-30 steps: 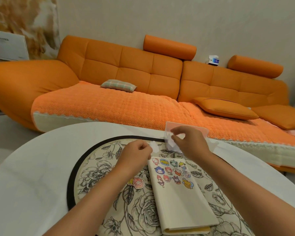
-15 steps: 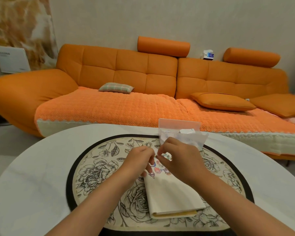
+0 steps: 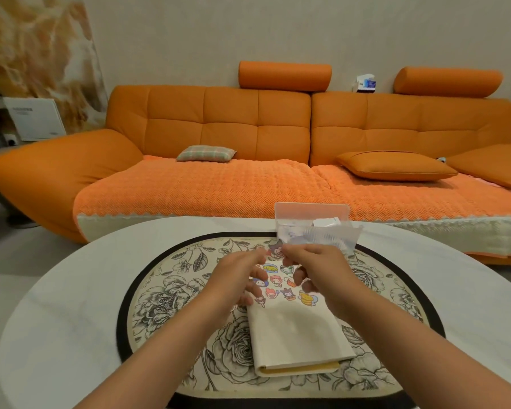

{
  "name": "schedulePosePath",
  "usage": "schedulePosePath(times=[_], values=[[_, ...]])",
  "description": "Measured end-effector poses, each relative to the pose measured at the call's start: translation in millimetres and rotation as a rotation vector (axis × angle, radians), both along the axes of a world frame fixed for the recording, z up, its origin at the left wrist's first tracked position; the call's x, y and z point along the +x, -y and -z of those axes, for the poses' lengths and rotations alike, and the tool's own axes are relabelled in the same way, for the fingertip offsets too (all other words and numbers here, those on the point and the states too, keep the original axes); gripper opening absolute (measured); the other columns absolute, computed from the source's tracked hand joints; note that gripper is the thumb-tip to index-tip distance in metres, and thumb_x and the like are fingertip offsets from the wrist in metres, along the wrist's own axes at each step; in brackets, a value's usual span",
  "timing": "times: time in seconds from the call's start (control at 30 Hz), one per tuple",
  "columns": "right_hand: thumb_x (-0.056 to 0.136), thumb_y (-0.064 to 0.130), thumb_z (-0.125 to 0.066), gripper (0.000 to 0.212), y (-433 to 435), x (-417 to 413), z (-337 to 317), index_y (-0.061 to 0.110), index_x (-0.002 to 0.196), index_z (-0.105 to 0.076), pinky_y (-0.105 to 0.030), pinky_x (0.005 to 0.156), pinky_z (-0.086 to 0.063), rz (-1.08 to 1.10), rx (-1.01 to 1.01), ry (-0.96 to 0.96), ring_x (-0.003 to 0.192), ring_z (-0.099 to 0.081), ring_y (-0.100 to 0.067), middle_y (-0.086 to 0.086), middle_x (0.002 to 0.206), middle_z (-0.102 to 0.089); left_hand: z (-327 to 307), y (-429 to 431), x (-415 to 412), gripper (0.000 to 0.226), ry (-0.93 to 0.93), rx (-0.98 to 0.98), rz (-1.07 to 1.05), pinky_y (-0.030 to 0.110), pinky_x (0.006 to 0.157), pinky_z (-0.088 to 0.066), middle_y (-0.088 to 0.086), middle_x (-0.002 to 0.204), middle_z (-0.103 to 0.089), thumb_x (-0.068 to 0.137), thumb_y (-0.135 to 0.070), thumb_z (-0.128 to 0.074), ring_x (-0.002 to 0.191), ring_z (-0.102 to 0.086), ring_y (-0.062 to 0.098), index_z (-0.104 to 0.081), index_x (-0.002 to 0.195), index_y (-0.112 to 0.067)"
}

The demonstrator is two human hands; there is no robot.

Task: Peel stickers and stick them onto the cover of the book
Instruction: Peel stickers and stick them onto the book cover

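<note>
Sticker point(image 3: 275, 251) pinched in my left hand point(image 3: 237, 278), its sheet point(image 3: 331, 236) gripped in my right hand point(image 3: 322, 270), both over the book point(image 3: 295, 329) on the counter point(image 3: 71, 305), so I'd peel slowly and lay it flat.

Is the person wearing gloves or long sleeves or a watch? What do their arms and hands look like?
The left hand and right hand are bare: no gloves, and I can see no rings. The left forearm and right forearm are bare too, with no sleeves, watch or bracelet in view.
</note>
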State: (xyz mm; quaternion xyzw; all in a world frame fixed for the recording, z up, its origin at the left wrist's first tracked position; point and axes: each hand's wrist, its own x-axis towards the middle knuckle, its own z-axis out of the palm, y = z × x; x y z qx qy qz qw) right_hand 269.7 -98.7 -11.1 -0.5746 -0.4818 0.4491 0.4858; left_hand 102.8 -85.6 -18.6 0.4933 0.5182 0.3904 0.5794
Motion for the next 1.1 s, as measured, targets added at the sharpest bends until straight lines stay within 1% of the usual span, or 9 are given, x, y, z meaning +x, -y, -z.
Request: schedulePosePath(times=[0.1, 0.17, 0.27, 0.47, 0.6, 0.73, 0.9, 1.0, 1.1], values=[[0.092, 0.028, -0.07, 0.022, -1, 6, 5, 0.007, 0.1, -0.075, -0.025, 0.05, -0.036, -0.085, -0.167, -0.128, 0.054, -0.052, -0.014, 0.0, 0.08, -0.068, 4, 2, 1, 0.022, -0.064, 0.101, 0.028, 0.026, 0.048, -0.04, 0.004, 0.077, -0.067, 0.096, -0.03, -0.063, 0.053, -0.056, 0.017, -0.069, 0.095, -0.01], [0.093, 0.027, -0.068, 0.022, 0, 7, 8, 0.009, 0.102, -0.075, -0.024, 0.05, -0.035, -0.125, -0.209, -0.155, 0.056, -0.052, -0.013, 0.001, 0.08, -0.068, 7, 3, 2, 0.019, -0.098, 0.154, 0.04, 0.024, 0.047, -0.04, 0.002, 0.073, -0.068, 0.096, -0.027, -0.064, 0.054, -0.057, 0.017, -0.069, 0.088, -0.011], [0.093, 0.027, -0.068, 0.019, 2, 9, 8, 0.011, 0.101, -0.076, -0.024, 0.051, -0.035, -0.143, -0.219, -0.156, 0.054, -0.052, -0.012, 0.002, 0.078, -0.069, 9, 3, 1, 0.017, -0.143, 0.215, 0.039, 0.026, 0.05, -0.041, -0.001, 0.071, -0.068, 0.097, -0.024, -0.063, 0.054, -0.058, 0.017, -0.068, 0.086, -0.012], [0.085, 0.034, -0.077, 0.013, 5, 6, 12, 0.022, 0.082, -0.079, -0.022, 0.049, -0.042, 0.018, -0.011, 0.188, 0.051, -0.052, -0.01, 0.001, 0.077, -0.075, 14, 5, 2, 0.017, -0.256, 0.325, 0.027, 0.016, 0.049, -0.041, -0.001, 0.069, -0.068, 0.097, -0.022, -0.062, 0.052, -0.057, 0.015, -0.066, 0.084, -0.013], [0.082, 0.039, -0.08, 0.015, 4, 4, 14, 0.025, 0.089, -0.079, -0.02, 0.054, -0.044, 0.041, 0.045, 0.256, 0.048, -0.056, 0.003, 0.007, 0.076, -0.075, 18, 8, 3, 0.018, -0.283, 0.349, 0.023, 0.024, 0.057, -0.045, -0.003, 0.068, -0.068, 0.097, -0.026, -0.061, 0.051, -0.058, 0.014, -0.066, 0.083, -0.018], [0.084, 0.035, -0.078, 0.014, 5, 4, 14, 0.021, 0.083, -0.078, -0.023, 0.049, -0.043, 0.019, 0.02, 0.2, 0.051, -0.053, -0.01, 0.0, 0.078, -0.075, 19, 9, 0, 0.018, -0.271, 0.363, 0.031, 0.029, 0.062, -0.047, -0.002, 0.072, -0.071, 0.097, -0.028, -0.061, 0.053, -0.059, 0.014, -0.066, 0.083, -0.02], [0.092, 0.029, -0.071, 0.02, 4, 5, 10, 0.012, 0.083, -0.075, -0.022, 0.045, -0.039, -0.055, -0.003, 0.238, 0.047, -0.053, -0.008, 0.003, 0.068, -0.07, 18, 11, -3, 0.019, -0.288, 0.348, 0.048, 0.027, 0.061, -0.048, -0.002, 0.076, -0.073, 0.096, -0.031, -0.063, 0.054, -0.06, 0.013, -0.071, 0.083, -0.02], [0.094, 0.029, -0.068, 0.027, 3, 5, 12, 0.007, 0.08, -0.073, -0.015, 0.042, -0.038, -0.064, -0.027, 0.354, 0.041, -0.05, -0.005, 0.005, 0.057, -0.064, 17, 10, -10, 0.023, -0.401, 0.293, 0.092, 0.028, 0.058, -0.049, -0.009, 0.076, -0.075, 0.093, -0.036, -0.065, 0.058, -0.062, 0.013, -0.077, 0.08, -0.022], [0.096, 0.033, -0.066, 0.03, 2, 7, 14, 0.009, 0.077, -0.072, -0.019, 0.046, -0.038, -0.101, -0.068, 0.445, 0.044, -0.053, -0.007, 0.006, 0.056, -0.064, 19, 7, -18, 0.031, -0.585, 0.307, 0.116, 0.035, 0.064, -0.056, -0.012, 0.073, -0.075, 0.092, -0.044, -0.061, 0.058, -0.064, 0.021, -0.077, 0.074, -0.025]])
